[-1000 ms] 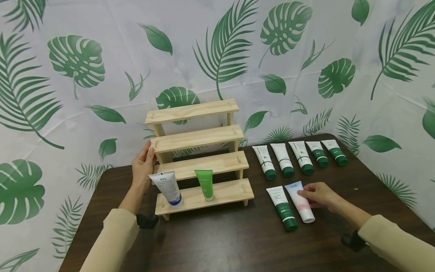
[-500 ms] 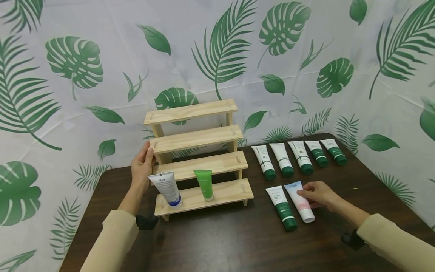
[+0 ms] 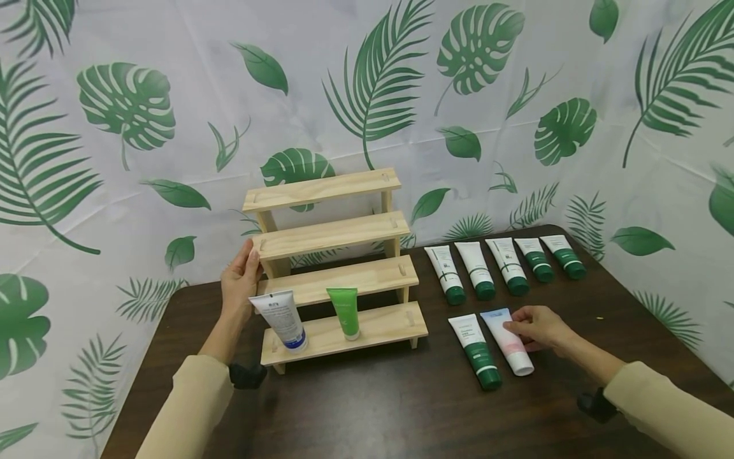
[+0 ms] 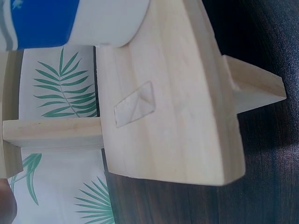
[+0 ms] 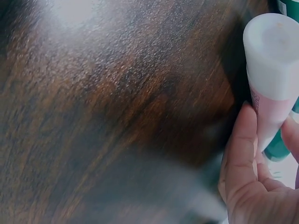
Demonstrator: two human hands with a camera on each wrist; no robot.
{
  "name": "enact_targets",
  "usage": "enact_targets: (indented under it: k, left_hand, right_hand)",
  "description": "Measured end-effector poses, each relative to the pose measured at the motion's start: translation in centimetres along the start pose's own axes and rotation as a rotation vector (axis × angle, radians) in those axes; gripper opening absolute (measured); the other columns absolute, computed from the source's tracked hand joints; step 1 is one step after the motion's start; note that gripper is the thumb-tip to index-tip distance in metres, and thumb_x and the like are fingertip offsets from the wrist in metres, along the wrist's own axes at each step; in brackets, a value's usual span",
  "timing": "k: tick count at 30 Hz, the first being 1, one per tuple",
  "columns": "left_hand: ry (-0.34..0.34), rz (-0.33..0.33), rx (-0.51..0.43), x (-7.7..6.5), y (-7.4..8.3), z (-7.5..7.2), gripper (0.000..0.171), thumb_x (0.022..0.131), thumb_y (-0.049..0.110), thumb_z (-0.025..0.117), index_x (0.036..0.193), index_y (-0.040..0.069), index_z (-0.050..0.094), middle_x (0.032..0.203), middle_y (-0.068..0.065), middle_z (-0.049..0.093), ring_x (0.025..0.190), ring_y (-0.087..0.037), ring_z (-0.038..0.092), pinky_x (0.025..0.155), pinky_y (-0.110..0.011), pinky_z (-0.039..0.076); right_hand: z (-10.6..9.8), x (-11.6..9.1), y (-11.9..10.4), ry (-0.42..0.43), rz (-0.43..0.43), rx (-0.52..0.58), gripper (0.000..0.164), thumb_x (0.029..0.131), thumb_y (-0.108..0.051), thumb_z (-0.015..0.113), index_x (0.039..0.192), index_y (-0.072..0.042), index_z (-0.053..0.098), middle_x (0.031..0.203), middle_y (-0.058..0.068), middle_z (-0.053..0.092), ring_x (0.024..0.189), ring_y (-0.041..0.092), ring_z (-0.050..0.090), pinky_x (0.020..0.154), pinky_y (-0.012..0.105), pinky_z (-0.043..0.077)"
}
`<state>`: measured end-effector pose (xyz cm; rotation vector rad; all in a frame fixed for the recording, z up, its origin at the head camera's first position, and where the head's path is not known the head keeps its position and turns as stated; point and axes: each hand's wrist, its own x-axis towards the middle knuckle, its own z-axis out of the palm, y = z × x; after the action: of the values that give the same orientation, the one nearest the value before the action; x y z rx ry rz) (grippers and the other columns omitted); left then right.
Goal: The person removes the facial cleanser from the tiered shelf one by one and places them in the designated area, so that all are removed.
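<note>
Right fingers point(image 5: 241, 151) pinch the pastel tube point(image 3: 513, 350) well inside table edge point(image 3: 628, 299).

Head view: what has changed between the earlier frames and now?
Very little: the pink tube has shifted slightly, its cap end edging right, along with the right hand holding it. The cloth at lower left has shifted left. Nothing was taken hold of or let go. The left hand is still at the stand; the green tube and white tube stay put.
</note>
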<state>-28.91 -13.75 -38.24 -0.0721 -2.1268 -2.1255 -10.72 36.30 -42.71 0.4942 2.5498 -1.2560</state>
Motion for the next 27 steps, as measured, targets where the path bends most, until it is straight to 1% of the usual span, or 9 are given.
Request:
enact_targets:
  k: [5,8,10,12,16,18,20,23,27]
  left_hand:
    - [0.005,-0.004,-0.003,0.0,0.0,0.0,0.051,0.099,0.025,0.046,0.146,0.011,0.033,0.152,-0.002,0.030,0.133,-0.022,0.039,0.105,-0.023,0.039]
    - [0.004,-0.003,-0.006,0.0,0.0,0.0,0.051,0.099,0.025,0.047,0.146,0.010,0.033,0.153,-0.001,0.030,0.134,-0.022,0.038,0.105,-0.022,0.039]
    - [0.002,-0.001,-0.008,0.0,0.0,0.0,0.051,0.099,0.024,0.047,0.146,0.010,0.033,0.153,-0.001,0.029,0.134,-0.021,0.038,0.105,-0.022,0.039]
    - [-0.001,0.001,-0.011,0.0,0.0,0.0,0.051,0.099,0.024,0.047,0.146,0.009,0.033,0.153,-0.001,0.029,0.134,-0.022,0.038,0.105,-0.023,0.039]
    - [-0.001,0.005,-0.009,0.0,0.0,-0.1,0.051,0.099,0.024,0.047,0.146,0.010,0.033,0.153,-0.001,0.029,0.133,-0.022,0.039,0.105,-0.023,0.039]
    - [0.001,0.006,-0.007,0.0,0.0,-0.1,0.051,0.099,0.024,0.047,0.146,0.010,0.033,0.152,-0.002,0.030,0.133,-0.022,0.039,0.105,-0.023,0.039]
    - [0.006,0.004,-0.002,0.0,0.0,-0.1,0.051,0.099,0.025,0.047,0.146,0.010,0.033,0.152,-0.002,0.031,0.133,-0.022,0.040,0.104,-0.022,0.039]
    - [0.012,-0.004,-0.002,0.0,0.0,0.0,0.050,0.099,0.024,0.047,0.145,0.010,0.034,0.151,-0.003,0.033,0.133,-0.022,0.040,0.104,-0.022,0.040]
    - [0.008,-0.009,-0.008,0.0,0.1,0.0,0.050,0.099,0.024,0.047,0.145,0.010,0.034,0.151,-0.005,0.033,0.133,-0.023,0.040,0.104,-0.023,0.040]
  right_hand:
    - [-0.3,-0.1,0.3,0.014,-0.016,-0.013,0.045,0.091,-0.021,0.063,0.113,0.015,0.049,0.092,0.018,0.060,0.074,0.017,0.061,0.065,0.038,0.061]
    - [-0.4,-0.3,0.4,0.046,-0.035,-0.018,0.043,0.092,-0.020,0.061,0.113,0.014,0.049,0.093,0.020,0.062,0.074,0.018,0.063,0.064,0.038,0.061]
    - [-0.5,-0.4,0.3,0.089,-0.085,-0.031,0.040,0.092,-0.019,0.060,0.113,0.014,0.049,0.092,0.021,0.062,0.074,0.020,0.063,0.063,0.037,0.060]
    - [-0.6,-0.5,-0.2,0.150,-0.147,-0.055,0.037,0.093,-0.018,0.060,0.112,0.012,0.051,0.089,0.019,0.063,0.072,0.019,0.063,0.061,0.034,0.060]
    - [-0.5,-0.7,-2.4,0.265,-0.289,-0.055,0.033,0.093,-0.017,0.060,0.111,0.010,0.054,0.086,0.020,0.063,0.071,0.023,0.065,0.059,0.031,0.060]
    - [-0.2,-0.9,-3.9,0.295,-0.342,-0.027,0.031,0.093,-0.016,0.060,0.111,0.009,0.055,0.086,0.019,0.063,0.070,0.019,0.066,0.059,0.030,0.060]
    - [0.2,-1.1,-5.4,0.301,-0.393,0.016,0.030,0.093,-0.014,0.059,0.112,0.008,0.056,0.085,0.019,0.063,0.069,0.015,0.066,0.060,0.030,0.060]
    - [1.3,-1.5,-7.4,0.283,-0.457,0.085,0.028,0.093,-0.011,0.060,0.113,0.009,0.055,0.084,0.015,0.062,0.068,0.009,0.064,0.061,0.029,0.060]
    - [3.0,-1.9,-9.6,0.241,-0.512,0.191,0.028,0.092,-0.009,0.061,0.114,0.008,0.055,0.087,0.015,0.060,0.072,0.010,0.064,0.065,0.026,0.060]
